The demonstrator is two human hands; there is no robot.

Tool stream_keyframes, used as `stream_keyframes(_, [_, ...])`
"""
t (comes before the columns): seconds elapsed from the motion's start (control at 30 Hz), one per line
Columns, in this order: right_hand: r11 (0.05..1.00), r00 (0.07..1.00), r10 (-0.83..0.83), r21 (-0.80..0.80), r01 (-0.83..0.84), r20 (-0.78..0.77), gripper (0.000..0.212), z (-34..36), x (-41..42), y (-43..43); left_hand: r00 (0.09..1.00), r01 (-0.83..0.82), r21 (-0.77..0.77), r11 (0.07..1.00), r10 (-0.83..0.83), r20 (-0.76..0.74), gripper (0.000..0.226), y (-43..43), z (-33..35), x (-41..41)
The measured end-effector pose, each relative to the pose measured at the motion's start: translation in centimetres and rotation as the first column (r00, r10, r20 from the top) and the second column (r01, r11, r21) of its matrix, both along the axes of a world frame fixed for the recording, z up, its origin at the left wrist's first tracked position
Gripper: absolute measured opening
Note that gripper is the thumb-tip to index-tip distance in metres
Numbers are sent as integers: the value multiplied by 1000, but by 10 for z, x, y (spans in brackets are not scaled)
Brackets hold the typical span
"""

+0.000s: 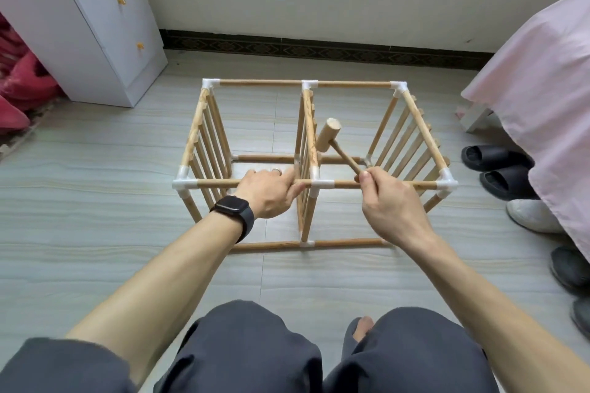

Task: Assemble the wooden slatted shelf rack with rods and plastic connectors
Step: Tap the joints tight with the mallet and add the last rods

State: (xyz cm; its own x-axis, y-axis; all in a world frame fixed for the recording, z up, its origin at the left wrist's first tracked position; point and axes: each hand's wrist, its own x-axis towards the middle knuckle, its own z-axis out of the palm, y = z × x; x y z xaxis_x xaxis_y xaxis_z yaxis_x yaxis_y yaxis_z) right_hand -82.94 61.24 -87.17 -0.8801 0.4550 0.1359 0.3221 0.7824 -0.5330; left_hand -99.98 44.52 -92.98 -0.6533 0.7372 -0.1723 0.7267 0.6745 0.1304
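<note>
Seating the centre connector (321, 183), mid-frame, I'd say.
Left hand (271, 193) fingers wrapped round near rod (220, 183); right hand (388, 204) pinches mallet (328, 135) handle. Strike square, light taps.

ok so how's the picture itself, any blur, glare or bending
Head view: soft, even light, no glare, hardly any shadow under the rack; the mallet, the left hand and the right hand look sharp; the wide angle tilts the white cabinet outward near the left edge.
</note>
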Motion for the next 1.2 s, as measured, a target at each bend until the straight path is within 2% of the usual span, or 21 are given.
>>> stream_keyframes(0.07, [999,999,-18,-50,16,-38,31,6,-5,7,957,-84,8,996,79,280,61,-8,11,-2])
stream_keyframes(0.13, [995,998,-29,-101,23,-59,32,9,-15,12,885,-131,-65,989,147,442,71,-13,21,-6])
stream_keyframes(0.2, [986,998,-31,-168,21,-61,25,9,-30,17,907,-145,-108,983,176,383,71,-6,28,-12])
stream_keyframes(0.27, [974,998,-33,-224,20,-55,23,6,-52,23,933,-245,-19,969,241,268,66,12,35,-20])
stream_keyframes(0.37, [975,999,-30,-219,25,-20,30,1,-89,32,851,-444,168,880,355,387,72,48,37,-38])
stream_keyframes(0.43, [986,1000,-1,-165,3,14,31,-3,-112,39,785,-535,197,822,397,476,73,72,33,-48])
stream_keyframes(0.5, [993,1000,14,-116,-11,26,32,-6,-133,48,750,-591,188,784,448,486,72,92,24,-51])
stream_keyframes(0.67, [997,999,46,-59,-48,-27,31,-10,-174,64,804,-583,315,749,477,354,59,106,-3,-40])
stream_keyframes(0.73, [997,997,43,-58,-48,-71,30,-14,-187,69,832,-547,325,771,462,307,59,106,-7,-44])
stream_keyframes(0.93, [991,980,87,81,-103,177,32,-23,-209,73,836,-537,319,781,445,320,61,107,-6,-47])
stream_keyframes(1.0, [990,988,100,91,-111,119,31,-17,-215,76,829,-548,317,774,453,327,60,107,-6,-47])
stream_keyframes(1.07, [993,987,106,55,-100,-121,29,-11,-218,74,822,-558,316,768,458,339,61,107,-6,-47])
stream_keyframes(1.1, [995,958,103,41,-96,-266,28,-10,-218,72,821,-558,309,770,458,341,61,107,-6,-46])
stream_keyframes(1.13, [994,934,105,46,-95,-343,26,-11,-216,70,821,-556,301,775,457,341,62,107,-7,-46])
stream_keyframes(1.17, [992,939,120,64,-105,-323,25,-14,-216,69,822,-555,295,778,458,339,63,107,-6,-46])
stream_keyframes(1.2, [987,972,147,88,-132,-184,26,-18,-217,68,822,-554,288,781,459,336,63,106,-6,-47])
